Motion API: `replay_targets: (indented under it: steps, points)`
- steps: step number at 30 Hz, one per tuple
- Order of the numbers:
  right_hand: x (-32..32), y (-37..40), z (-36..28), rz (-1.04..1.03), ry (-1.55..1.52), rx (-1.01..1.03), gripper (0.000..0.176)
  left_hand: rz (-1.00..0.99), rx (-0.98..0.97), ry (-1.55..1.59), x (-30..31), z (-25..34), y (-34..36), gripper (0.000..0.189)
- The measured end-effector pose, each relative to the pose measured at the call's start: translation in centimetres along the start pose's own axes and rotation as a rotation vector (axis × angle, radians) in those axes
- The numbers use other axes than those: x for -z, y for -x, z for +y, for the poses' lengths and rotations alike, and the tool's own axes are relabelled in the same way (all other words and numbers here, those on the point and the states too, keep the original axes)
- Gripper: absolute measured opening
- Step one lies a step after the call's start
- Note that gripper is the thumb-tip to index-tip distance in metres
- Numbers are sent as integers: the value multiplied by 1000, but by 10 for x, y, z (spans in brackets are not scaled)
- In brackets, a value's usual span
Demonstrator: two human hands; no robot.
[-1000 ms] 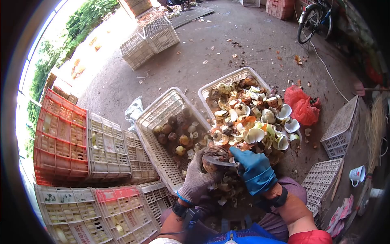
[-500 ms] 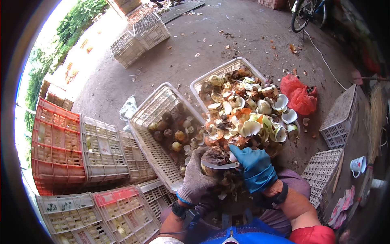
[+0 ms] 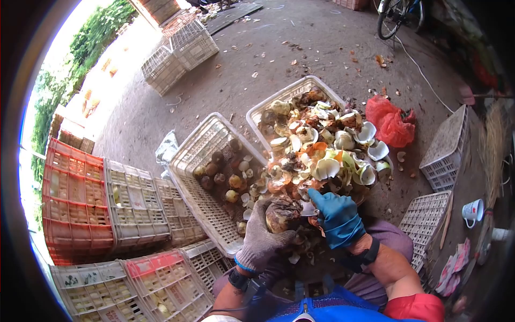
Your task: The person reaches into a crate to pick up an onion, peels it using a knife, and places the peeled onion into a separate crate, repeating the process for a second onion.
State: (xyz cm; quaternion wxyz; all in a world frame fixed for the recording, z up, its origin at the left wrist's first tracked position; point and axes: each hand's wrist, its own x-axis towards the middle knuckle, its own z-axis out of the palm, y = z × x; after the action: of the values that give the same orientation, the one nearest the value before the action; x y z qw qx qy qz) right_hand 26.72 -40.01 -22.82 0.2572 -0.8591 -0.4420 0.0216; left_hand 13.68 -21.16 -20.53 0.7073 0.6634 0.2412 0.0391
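Observation:
My left hand [image 3: 259, 239], in a grey knit glove, is wrapped round a brown, dirty-skinned onion [image 3: 282, 216]. My right hand [image 3: 341, 221] wears a blue rubber glove and grips a knife [image 3: 308, 209], its handle hidden in the fist. The blade sits just right of the onion. Beyond both hands, a white crate [image 3: 256, 119] is heaped with onion skins and cut layers [image 3: 326, 168]. To the left, a second white crate [image 3: 185, 170] holds several whole onions [image 3: 234, 181].
Slatted crates of pale onions [image 3: 137, 198] are stacked at the left, orange crates [image 3: 75, 193] beside them. A red mesh bag [image 3: 387, 122] lies right of the heap. Upturned crates [image 3: 446, 147], a mug [image 3: 472, 212] and a broom [image 3: 492, 155] stand at the right. A bicycle [image 3: 396, 19] is far back.
The knife blade, earlier across the front of the onion, is now at its right side. The onion has turned in my left hand, showing more of its brown skin.

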Motion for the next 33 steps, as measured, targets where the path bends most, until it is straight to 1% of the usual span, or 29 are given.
replay_targets:
  steps: [1,2,4,5,7,8,11,12,14,18,20,22,23,24,25,27,28,30,31,32,33]
  points:
    - [-2,0,-1,6,-28,5,62,5,28,41,-5,8,2,91]
    - [-4,0,-2,6,13,15,63,7,57,79,-8,12,3,90]
    - [-6,-3,-7,10,96,25,63,-27,11,-89,-3,-2,3,88]
    - [-6,-4,-4,14,91,-25,56,-45,-16,-173,0,-7,2,87]
    - [-7,-5,10,25,83,-110,43,-7,-58,-117,1,2,4,88]
    - [-9,-5,20,17,-130,-222,42,19,-84,-85,2,6,3,89]
    - [-41,1,38,82,-444,-347,40,81,-59,-65,17,-6,-3,94]
    - [-35,-1,28,-49,-582,-466,38,106,-98,-37,15,0,-3,93]
    - [-28,-1,13,-55,-711,-421,38,120,-101,-18,13,2,-3,90]
    - [-17,-7,-15,-28,-695,-316,40,168,-110,7,11,21,-1,84]
    - [-10,-8,-25,-11,-652,-222,43,215,-55,83,11,25,-3,83]
    - [-6,-6,-35,-120,-771,-297,44,257,0,190,6,34,-3,79]
    - [-5,-5,-39,-172,-830,-335,44,276,-17,162,5,35,-4,78]
    - [-6,-6,-42,-129,-801,-267,46,294,-33,135,4,36,-4,77]
    - [-2,-8,-44,-157,-788,-280,45,311,-46,107,3,35,-5,76]
    - [8,-12,-50,-214,-763,-308,44,369,-140,94,5,14,-12,74]
    - [4,-9,-47,-193,-752,-280,43,398,-187,88,6,6,-14,73]
    - [-6,1,-34,-155,-734,-209,42,407,-174,184,7,3,-15,70]
    - [-4,4,-28,-199,-597,-201,42,415,-167,234,8,4,-15,69]
    - [1,7,-22,-240,-460,-193,41,399,-119,315,9,6,-14,62]
    - [4,10,-18,-280,-320,-187,40,394,-149,434,9,8,-15,60]
